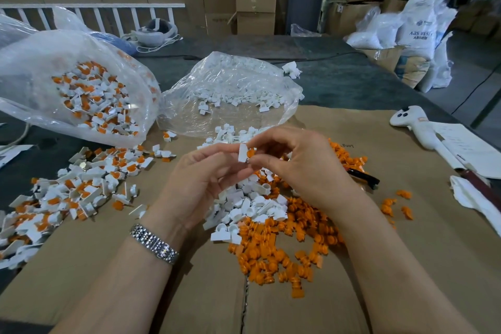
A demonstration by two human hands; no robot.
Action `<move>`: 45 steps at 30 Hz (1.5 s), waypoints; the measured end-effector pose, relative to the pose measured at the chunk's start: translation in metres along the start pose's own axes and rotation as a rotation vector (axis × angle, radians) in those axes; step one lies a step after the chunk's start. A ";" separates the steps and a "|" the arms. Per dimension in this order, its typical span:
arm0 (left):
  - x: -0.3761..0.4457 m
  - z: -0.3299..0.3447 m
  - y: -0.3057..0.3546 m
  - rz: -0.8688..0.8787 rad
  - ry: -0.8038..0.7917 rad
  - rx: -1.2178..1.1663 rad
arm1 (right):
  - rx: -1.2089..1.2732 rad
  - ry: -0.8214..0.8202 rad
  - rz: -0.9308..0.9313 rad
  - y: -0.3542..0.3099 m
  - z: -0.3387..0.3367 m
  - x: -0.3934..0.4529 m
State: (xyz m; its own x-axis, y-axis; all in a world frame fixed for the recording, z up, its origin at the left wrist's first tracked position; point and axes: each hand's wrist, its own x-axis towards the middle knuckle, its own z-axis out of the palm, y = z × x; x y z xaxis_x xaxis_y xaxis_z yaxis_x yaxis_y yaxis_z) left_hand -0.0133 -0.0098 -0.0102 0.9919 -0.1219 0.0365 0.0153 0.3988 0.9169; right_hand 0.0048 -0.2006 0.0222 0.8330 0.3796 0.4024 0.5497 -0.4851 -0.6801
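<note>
Assembly bench, close up: a steel wristwatch (pixel 154 244) on the left wrist, both forearms over a flattened cardboard sheet (pixel 108 252). Nearest the worker lies a loose heap of orange plugs (pixel 271 252). Just beyond and touching it is a heap of white caps (pixel 249 206).

Above both heaps, clear of the cardboard, the left hand (pixel 200 173) grips one white cap (pixel 243 152), fingers and thumb curled on its flat tab. The right hand (pixel 298 168) pinches an orange plug (pixel 250 154) btwn thumb and forefinger. The plug touches the cap's socket end and is apparently being seated.

Handling, as judged: both pcs are small, very light, rigid moulded plastic. They are smooth and apt to slip or flick away. Neither looks fragile, but a skewed plug may jam. Best hold on the cap is the flat tab, leaving the round socket free. Take the plug by its head and push it straight in.

At left, a spread of finished pcs (pixel 81 184), white w/ orange, spills from a clear bag of finished pcs (pixel 89 95). At centre is a second clear bag w/ white caps only (pixel 230 89). At the right edge, a white handheld controller (pixel 414 125) lies beside papers (pixel 466 149). At the far end are a white headset (pixel 154 32), stacked cartons (pixel 256 0) and sacks marked ABS resin (pixel 418 32).
</note>
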 end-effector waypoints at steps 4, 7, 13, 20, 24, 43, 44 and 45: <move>0.002 0.000 0.000 -0.022 0.043 -0.008 | -0.085 0.016 -0.043 -0.001 0.004 0.000; 0.003 0.000 -0.002 -0.023 0.108 0.006 | -0.112 0.017 -0.056 -0.001 0.007 0.000; 0.003 0.001 -0.003 -0.039 0.170 -0.018 | -0.125 0.042 -0.068 0.000 0.011 0.001; 0.004 0.001 -0.003 -0.060 0.189 -0.015 | -0.139 0.031 -0.061 0.002 0.013 0.002; 0.004 0.002 -0.003 -0.061 0.199 0.009 | -0.150 0.014 -0.052 0.003 0.015 0.003; 0.006 -0.003 -0.002 -0.031 0.303 -0.017 | -0.670 -0.103 0.624 0.051 -0.025 0.004; 0.006 -0.003 -0.002 -0.035 0.313 -0.028 | -0.695 -0.146 0.645 0.054 -0.024 0.003; 0.006 -0.004 -0.002 -0.037 0.322 -0.041 | -0.721 -0.160 0.635 0.054 -0.022 0.003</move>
State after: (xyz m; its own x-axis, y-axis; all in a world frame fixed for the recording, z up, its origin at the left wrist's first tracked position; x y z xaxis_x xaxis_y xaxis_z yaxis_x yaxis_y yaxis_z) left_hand -0.0070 -0.0082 -0.0135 0.9795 0.1537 -0.1303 0.0510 0.4367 0.8982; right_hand 0.0384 -0.2432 0.0001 0.9985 -0.0427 -0.0342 -0.0482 -0.9822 -0.1818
